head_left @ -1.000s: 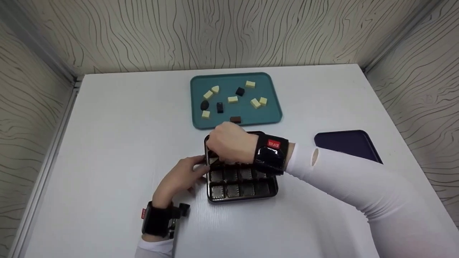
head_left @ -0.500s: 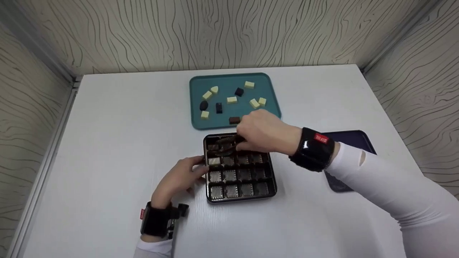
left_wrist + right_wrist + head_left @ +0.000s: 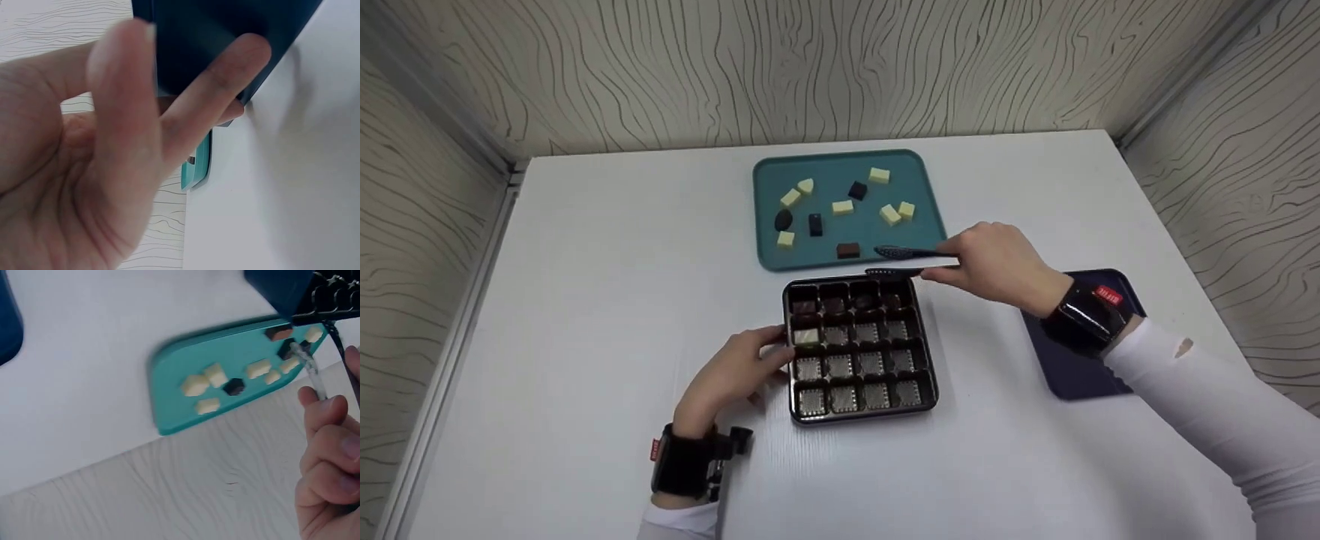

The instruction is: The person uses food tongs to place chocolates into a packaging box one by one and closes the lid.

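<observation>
My right hand holds black tongs with their arms spread and nothing between the tips. The tips are over the box's back edge and the front of the teal tray. My left hand touches the left wall of the black compartment box; in the left wrist view a straight finger lies against its dark side. Dark chocolates fill the back row of the box. A white chocolate sits in the leftmost compartment of the second row.
Several white chocolates and a few dark ones are spread over the teal tray, with a brown chocolate near its front rim. A dark blue tray lies at the right, partly under my right wrist. Patterned walls enclose the table.
My right hand has drawn back from above the box toward the right, bringing the tongs with it, and the tongs' tips have spread. The left hand stays at the box's side.
</observation>
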`<state>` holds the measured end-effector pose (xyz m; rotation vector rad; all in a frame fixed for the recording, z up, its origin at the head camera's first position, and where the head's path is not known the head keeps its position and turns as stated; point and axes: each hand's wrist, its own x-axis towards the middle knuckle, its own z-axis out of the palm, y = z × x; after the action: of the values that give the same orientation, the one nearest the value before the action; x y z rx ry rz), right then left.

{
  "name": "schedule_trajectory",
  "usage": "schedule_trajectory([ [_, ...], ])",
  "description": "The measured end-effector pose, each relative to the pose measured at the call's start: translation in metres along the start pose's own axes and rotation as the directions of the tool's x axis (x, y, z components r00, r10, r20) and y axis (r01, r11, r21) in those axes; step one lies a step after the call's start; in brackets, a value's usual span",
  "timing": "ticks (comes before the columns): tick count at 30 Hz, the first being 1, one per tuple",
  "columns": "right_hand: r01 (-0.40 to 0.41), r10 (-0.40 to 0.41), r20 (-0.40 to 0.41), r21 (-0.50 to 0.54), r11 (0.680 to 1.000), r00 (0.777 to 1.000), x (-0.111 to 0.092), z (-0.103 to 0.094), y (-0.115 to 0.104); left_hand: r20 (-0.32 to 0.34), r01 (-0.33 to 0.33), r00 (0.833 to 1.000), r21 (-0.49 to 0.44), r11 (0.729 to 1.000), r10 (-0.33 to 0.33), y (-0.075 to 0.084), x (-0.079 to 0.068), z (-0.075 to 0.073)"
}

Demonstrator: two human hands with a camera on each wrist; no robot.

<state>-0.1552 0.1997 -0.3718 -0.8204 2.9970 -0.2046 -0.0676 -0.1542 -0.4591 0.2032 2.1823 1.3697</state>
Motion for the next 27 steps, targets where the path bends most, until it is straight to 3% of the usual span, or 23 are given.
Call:
schedule_trajectory([
  [4,-0.073,0.073,-0.001,0.05,0.996,0.997,0.005,-0.003,0.01,-0.001,0.01,1.0,-0.004,1.0,-0.01,0.001,-0.001,-0.001],
  [9,-0.136,0.137,-0.045,0.018,0.991,0.99,0.018,0.0,0.024,-0.003,0.009,1.0,0.002,1.0,-0.009,0.0,-0.001,-0.001],
  [17,-0.234,0.233,-0.032,-0.02,0.972,0.972,0.042,0.025,0.047,-0.026,0.005,1.0,0.048,0.999,-0.003,-0.002,0.0,0.002],
  [27,-0.247,0.247,-0.025,-0.021,0.969,0.969,0.063,0.038,0.04,-0.043,0.011,0.999,0.065,0.998,-0.008,0.0,0.002,0.003],
])
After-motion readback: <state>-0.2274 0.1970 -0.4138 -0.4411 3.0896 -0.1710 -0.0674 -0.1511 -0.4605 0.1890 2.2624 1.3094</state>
